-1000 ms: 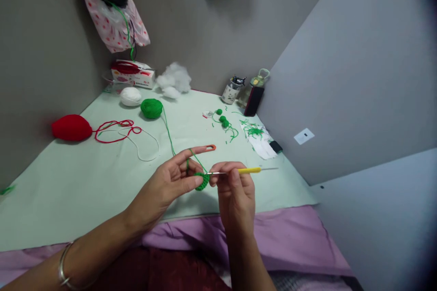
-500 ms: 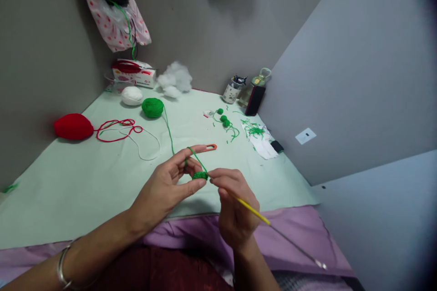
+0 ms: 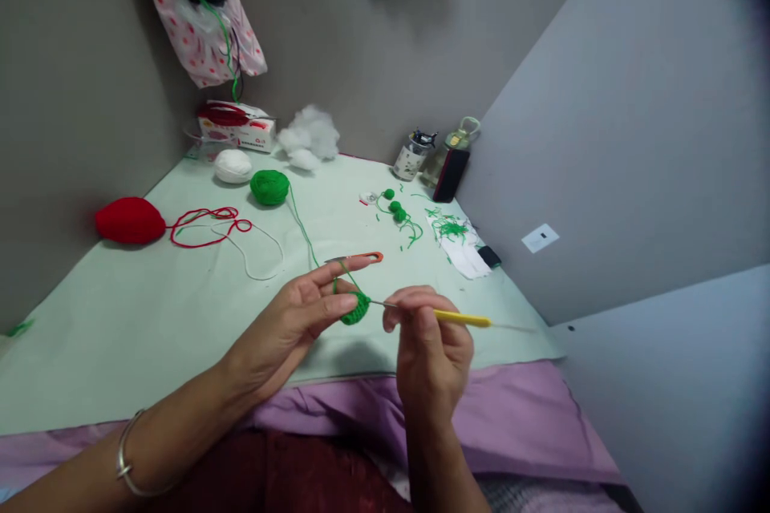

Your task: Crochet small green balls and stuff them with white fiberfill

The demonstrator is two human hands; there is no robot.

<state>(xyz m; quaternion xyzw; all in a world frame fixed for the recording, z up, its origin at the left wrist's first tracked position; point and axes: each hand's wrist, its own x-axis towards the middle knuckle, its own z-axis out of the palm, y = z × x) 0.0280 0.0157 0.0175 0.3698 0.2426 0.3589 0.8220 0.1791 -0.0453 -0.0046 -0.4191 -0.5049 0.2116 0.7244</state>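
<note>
Between the thumb and fingers of my left hand [image 3: 306, 309] is a small round green crochet piece [image 3: 356, 309]. Green yarn runs over my raised left index finger and back to a green yarn ball [image 3: 269, 187]. My right hand [image 3: 430, 345] grips a crochet hook [image 3: 463, 319] by its yellow handle, and the thin metal tip meets the right edge of the crochet piece. The hook's far end is blurred. Just beyond my left fingertips lies an orange-handled tool [image 3: 374, 256] with a pointed metal end, partly hidden.
At the left are a red yarn ball [image 3: 130, 220] and a white yarn ball [image 3: 233, 167]. White stuffing [image 3: 310, 138] sits at the back. Small green balls [image 3: 397, 211], yarn scraps [image 3: 451, 228], a jar [image 3: 411, 158], a phone [image 3: 451, 175] and a bottle [image 3: 463, 135] are farther right.
The crochet piece has turned from edge-on to show its round side. My right hand has shifted right, and the hook has swung from sloping downward to nearly level.
</note>
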